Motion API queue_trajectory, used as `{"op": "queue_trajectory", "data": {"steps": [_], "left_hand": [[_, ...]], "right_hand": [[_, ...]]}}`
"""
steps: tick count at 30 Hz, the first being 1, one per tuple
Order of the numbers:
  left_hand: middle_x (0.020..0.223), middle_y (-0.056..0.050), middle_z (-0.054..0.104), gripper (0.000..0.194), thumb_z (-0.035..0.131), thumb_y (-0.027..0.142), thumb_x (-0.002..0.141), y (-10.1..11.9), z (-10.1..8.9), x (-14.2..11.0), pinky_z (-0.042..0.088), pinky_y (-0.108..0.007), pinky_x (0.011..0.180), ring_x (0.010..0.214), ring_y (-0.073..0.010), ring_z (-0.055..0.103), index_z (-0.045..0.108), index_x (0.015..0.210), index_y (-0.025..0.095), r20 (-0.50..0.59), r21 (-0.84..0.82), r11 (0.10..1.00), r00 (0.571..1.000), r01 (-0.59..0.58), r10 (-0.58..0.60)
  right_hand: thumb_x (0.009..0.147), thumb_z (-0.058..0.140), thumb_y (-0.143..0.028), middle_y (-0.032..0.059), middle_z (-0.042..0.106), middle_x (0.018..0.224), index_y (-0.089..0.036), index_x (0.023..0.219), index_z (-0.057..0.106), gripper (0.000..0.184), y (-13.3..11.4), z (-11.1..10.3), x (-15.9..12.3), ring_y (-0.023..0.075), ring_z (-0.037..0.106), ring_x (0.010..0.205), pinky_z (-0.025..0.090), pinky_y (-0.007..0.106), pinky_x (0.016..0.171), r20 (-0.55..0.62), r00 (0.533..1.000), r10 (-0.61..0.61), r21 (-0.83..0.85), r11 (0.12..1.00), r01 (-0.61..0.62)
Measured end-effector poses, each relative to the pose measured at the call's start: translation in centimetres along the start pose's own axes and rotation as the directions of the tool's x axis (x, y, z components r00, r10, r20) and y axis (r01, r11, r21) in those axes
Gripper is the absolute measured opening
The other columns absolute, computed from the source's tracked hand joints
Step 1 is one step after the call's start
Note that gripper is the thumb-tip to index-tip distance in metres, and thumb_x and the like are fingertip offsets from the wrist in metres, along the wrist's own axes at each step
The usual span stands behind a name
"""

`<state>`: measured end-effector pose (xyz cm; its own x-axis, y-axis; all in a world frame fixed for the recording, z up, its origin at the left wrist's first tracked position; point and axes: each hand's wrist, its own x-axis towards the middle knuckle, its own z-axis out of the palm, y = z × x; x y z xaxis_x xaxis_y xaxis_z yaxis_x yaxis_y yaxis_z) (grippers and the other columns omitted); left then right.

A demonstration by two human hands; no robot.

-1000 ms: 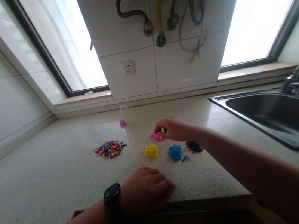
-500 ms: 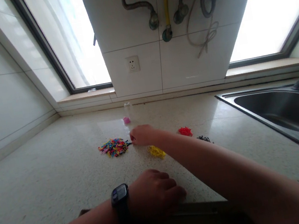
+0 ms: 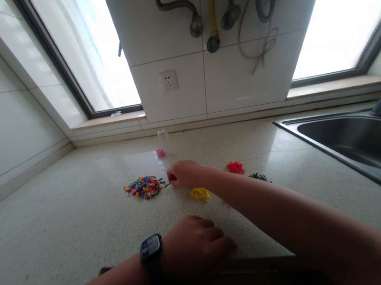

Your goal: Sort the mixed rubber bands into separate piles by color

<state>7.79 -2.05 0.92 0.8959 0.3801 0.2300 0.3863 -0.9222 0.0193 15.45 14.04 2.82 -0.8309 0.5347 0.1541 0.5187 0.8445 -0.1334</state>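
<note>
My right hand (image 3: 185, 174) is pinched on the end of a thin black rubber band (image 3: 167, 185), just right of a mixed pile of small colourful rubber bands (image 3: 144, 187). Below that hand lies a yellow pile of bands (image 3: 199, 194), partly covered by my forearm. Beyond the forearm are a red pile (image 3: 235, 168) and a black pile (image 3: 260, 177), with a sliver of pink showing beside the wrist. The blue pile is hidden under the arm. Resting at the counter's front edge, my left hand (image 3: 199, 241) holds nothing, its fingers loosely laid down.
A clear plastic jar (image 3: 163, 138) stands at the back with a pink lid (image 3: 160, 152) beside it. A steel sink (image 3: 348, 136) with a tap is set into the counter (image 3: 61, 220) at the right. Pipes and a socket (image 3: 168, 81) are on the wall.
My right hand has moved left from the pink pile to the mixed pile, then slightly right with the black band. The view has shifted a little; my left hand stays resting.
</note>
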Motion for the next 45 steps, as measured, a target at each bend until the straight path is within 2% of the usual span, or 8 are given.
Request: {"op": "queue_trajectory", "data": {"steps": [8,12,15,17,19,23,29,45], "left_hand": [[0.077,-0.002,0.068,0.020,0.050,0.027,0.096,0.1,-0.3,0.0,0.042,-0.032,0.058,0.068,-0.0184,0.062,0.061,0.111,0.020,0.007,0.010,1.000,1.000,0.010,-0.010],[0.080,-0.002,0.068,0.022,0.050,0.027,0.096,0.1,-0.3,-0.1,0.043,-0.033,0.060,0.069,-0.0186,0.062,0.060,0.114,0.020,0.013,-0.014,1.000,1.000,0.013,-0.013],[0.081,-0.002,0.068,0.021,0.048,0.025,0.097,0.1,-0.5,0.0,0.044,-0.032,0.061,0.069,-0.0181,0.062,0.059,0.114,0.021,0.014,-0.039,0.999,1.000,0.018,-0.017],[0.080,-0.003,0.068,0.021,0.046,0.025,0.098,0.2,-0.6,0.0,0.043,-0.031,0.061,0.069,-0.0180,0.061,0.059,0.114,0.021,0.019,-0.043,0.999,1.000,0.025,-0.024],[0.080,-0.003,0.068,0.021,0.046,0.023,0.097,0.2,-0.6,0.1,0.042,-0.031,0.060,0.069,-0.0182,0.060,0.059,0.114,0.021,0.029,-0.041,0.999,0.999,0.027,-0.026],[0.078,-0.002,0.066,0.021,0.045,0.021,0.096,0.2,-0.5,0.1,0.040,-0.032,0.057,0.066,-0.0182,0.058,0.059,0.112,0.021,0.037,-0.040,0.998,0.999,0.037,-0.036],[0.079,-0.001,0.064,0.020,0.044,0.018,0.096,0.2,-0.3,0.0,0.036,-0.031,0.057,0.065,-0.0179,0.056,0.057,0.111,0.022,0.037,-0.053,0.997,0.998,0.052,-0.050],[0.081,-0.002,0.065,0.022,0.044,0.016,0.095,0.4,-0.4,0.1,0.036,-0.030,0.058,0.068,-0.0183,0.056,0.056,0.112,0.022,0.051,-0.095,0.992,0.996,0.078,-0.073]], "right_hand": [[0.082,0.064,-0.023,0.0031,0.072,0.082,-0.017,0.085,0.073,0.010,2.0,-2.5,-5.0,0.0128,0.060,0.072,0.038,0.023,0.066,-0.127,0.991,0.052,0.237,0.971,-0.021],[0.083,0.065,-0.024,0.0013,0.067,0.075,-0.016,0.086,0.071,0.010,4.0,-4.2,-8.9,0.0103,0.056,0.065,0.038,0.022,0.061,-0.156,0.977,0.144,0.382,0.921,-0.075],[0.084,0.064,-0.029,0.0004,0.064,0.069,-0.016,0.086,0.069,0.013,6.2,-5.4,-12.5,0.0103,0.054,0.062,0.038,0.023,0.056,-0.140,0.958,0.249,0.460,0.873,-0.160],[0.084,0.064,-0.032,-0.0005,0.061,0.066,-0.017,0.087,0.068,0.016,7.8,-5.9,-15.0,0.0101,0.052,0.059,0.038,0.023,0.055,-0.118,0.940,0.321,0.512,0.830,-0.219],[0.082,0.065,-0.037,0.0003,0.060,0.068,-0.018,0.085,0.067,0.019,9.3,-6.0,-17.4,0.0107,0.051,0.062,0.040,0.024,0.056,-0.153,0.909,0.388,0.544,0.801,-0.251],[0.080,0.065,-0.045,0.0003,0.057,0.068,-0.019,0.081,0.063,0.026,10.5,-5.8,-20.3,0.0112,0.047,0.060,0.040,0.026,0.055,-0.228,0.811,0.539,0.661,0.697,-0.278],[0.079,0.067,-0.043,-0.0012,0.055,0.068,-0.019,0.079,0.062,0.024,9.6,-6.5,-20.8,0.0103,0.043,0.060,0.037,0.027,0.056,-0.339,0.776,0.531,0.752,0.649,-0.116],[0.082,0.067,-0.040,-0.0006,0.057,0.070,-0.018,0.080,0.065,0.022,9.1,-6.0,-20.6,0.0105,0.046,0.063,0.038,0.027,0.059,-0.274,0.852,0.446,0.818,0.574,-0.037]]}}
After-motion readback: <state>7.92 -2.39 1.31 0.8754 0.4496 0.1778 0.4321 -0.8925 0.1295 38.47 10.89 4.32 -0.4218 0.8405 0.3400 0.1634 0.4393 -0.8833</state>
